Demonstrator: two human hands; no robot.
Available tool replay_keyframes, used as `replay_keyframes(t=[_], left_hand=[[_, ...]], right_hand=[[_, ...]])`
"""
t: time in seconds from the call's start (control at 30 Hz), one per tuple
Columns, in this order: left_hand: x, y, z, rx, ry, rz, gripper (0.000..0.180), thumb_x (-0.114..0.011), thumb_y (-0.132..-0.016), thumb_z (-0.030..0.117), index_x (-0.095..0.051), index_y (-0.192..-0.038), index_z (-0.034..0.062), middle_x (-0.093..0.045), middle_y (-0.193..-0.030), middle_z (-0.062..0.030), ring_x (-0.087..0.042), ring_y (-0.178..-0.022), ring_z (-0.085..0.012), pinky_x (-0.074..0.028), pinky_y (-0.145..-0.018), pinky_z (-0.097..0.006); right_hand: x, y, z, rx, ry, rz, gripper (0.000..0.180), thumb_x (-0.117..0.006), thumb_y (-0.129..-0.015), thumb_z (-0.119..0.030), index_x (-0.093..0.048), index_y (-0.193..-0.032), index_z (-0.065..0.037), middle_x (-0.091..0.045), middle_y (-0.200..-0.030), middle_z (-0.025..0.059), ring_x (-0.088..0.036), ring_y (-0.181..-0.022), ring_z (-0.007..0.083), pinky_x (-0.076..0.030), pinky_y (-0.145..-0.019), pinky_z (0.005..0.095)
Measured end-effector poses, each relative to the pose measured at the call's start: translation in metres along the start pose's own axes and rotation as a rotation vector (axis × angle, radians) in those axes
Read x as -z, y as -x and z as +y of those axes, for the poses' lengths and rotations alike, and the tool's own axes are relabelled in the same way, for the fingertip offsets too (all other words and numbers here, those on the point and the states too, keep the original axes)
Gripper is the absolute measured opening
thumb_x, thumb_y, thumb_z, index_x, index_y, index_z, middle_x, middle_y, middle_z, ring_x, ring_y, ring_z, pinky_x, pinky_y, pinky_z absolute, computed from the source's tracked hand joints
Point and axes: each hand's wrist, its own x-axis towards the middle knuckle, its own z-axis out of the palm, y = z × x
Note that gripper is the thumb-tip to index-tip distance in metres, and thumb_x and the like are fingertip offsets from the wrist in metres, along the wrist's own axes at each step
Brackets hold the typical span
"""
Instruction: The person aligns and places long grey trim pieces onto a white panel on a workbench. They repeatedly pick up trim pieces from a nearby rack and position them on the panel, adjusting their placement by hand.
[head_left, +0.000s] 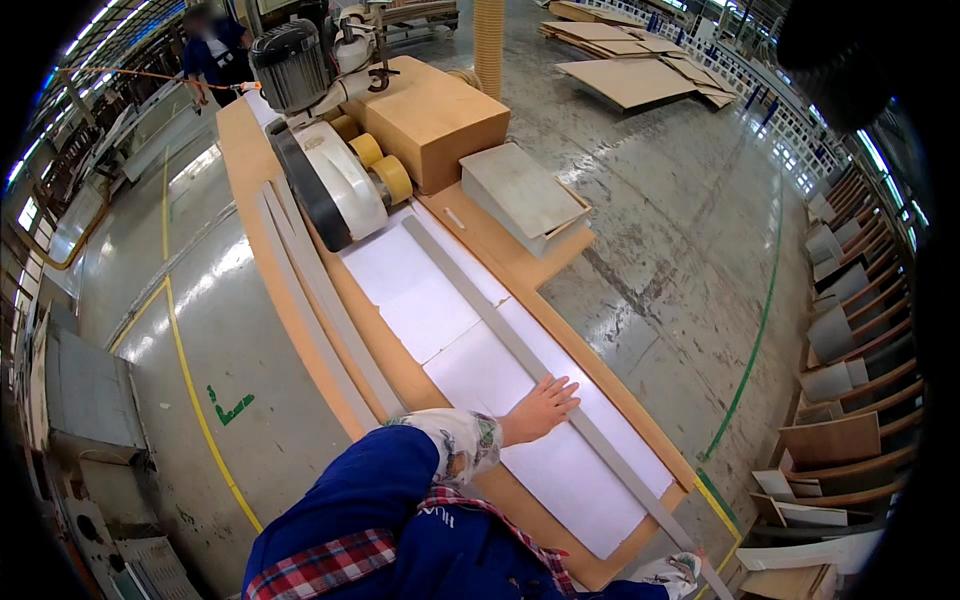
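1. Under the left hand [541,409]: one grey strip [500,328]. Fingers slightly spread, nearly straight, laid over it rather than wrapped round.
2. Strip's long axis runs slantwise: far end ahead and left of the fingers, toward the machine [335,165]; near end behind and right of them, leaving view at the lower edge.
3. Strip looks straight, narrow, plain grey.
4. Behind and right of those fingers, one patterned white cuff [668,572] beside the strip. Right hand too little seen; cannot tell its grip.
5. Around the left fingers: white sheets [470,370] with seams, on one orange-tan table [393,345].
6. Left of the fingers: other grey strips [318,320], at least two; exact count unclear.
7. Farther ahead: one machine, three yellow rollers [390,180]; right of it, one tan box [455,120], one grey panel stack [525,190].
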Motion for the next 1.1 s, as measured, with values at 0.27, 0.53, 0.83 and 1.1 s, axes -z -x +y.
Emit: replay_keyframes(t=[0.27,0.53,0.83,1.1], left_hand=[[0.001,-0.037,-0.045,0.028,-0.151,-0.052,0.05,-0.048,-0.091,0.029,-0.037,-0.136,0.0103,-0.025,-0.147,-0.0118,-0.02,-0.137,-0.0298,-0.013,-0.111,-0.05],[0.023,-0.036,-0.093,0.064,-0.117,-0.063,0.05,-0.043,-0.094,0.032,-0.035,-0.137,0.0079,-0.02,-0.149,-0.0098,-0.015,-0.139,-0.028,-0.009,-0.112,-0.049],[0.052,-0.036,-0.072,0.144,0.031,0.128,0.062,-0.046,-0.089,0.046,-0.039,-0.132,0.0023,-0.023,-0.146,-0.0212,-0.018,-0.137,-0.0347,-0.011,-0.111,-0.05],[0.049,-0.034,-0.074,0.092,0.026,0.247,0.061,-0.047,-0.089,0.045,-0.04,-0.131,0.0024,-0.018,-0.146,-0.0242,-0.017,-0.136,-0.0372,-0.013,-0.111,-0.05]], right_hand=[[-0.011,-0.038,-0.001,-0.349,-0.959,-0.166,0.032,-0.054,-0.086,-0.025,-0.055,-0.105,0.001,-0.056,-0.098,0.013,-0.056,-0.092,0.0255,-0.046,-0.085,0.0377],[-0.061,0.015,-0.074,-0.307,-1.04,-0.083,0.033,-0.043,-0.094,-0.023,-0.05,-0.113,0.003,-0.051,-0.109,0.012,-0.05,-0.104,0.0244,-0.042,-0.092,0.0362],[-0.082,0.033,-0.086,-0.346,-1.109,-0.453,0.041,-0.044,-0.095,-0.033,-0.05,-0.114,0.002,-0.054,-0.11,0.0145,-0.052,-0.102,0.0298,-0.044,-0.092,0.0395],[-0.119,0.066,-0.114,-0.355,-0.963,-0.57,0.038,-0.046,-0.094,-0.036,-0.053,-0.104,0.0,-0.057,-0.096,0.0124,-0.055,-0.089,0.0268,-0.047,-0.078,0.0365]])
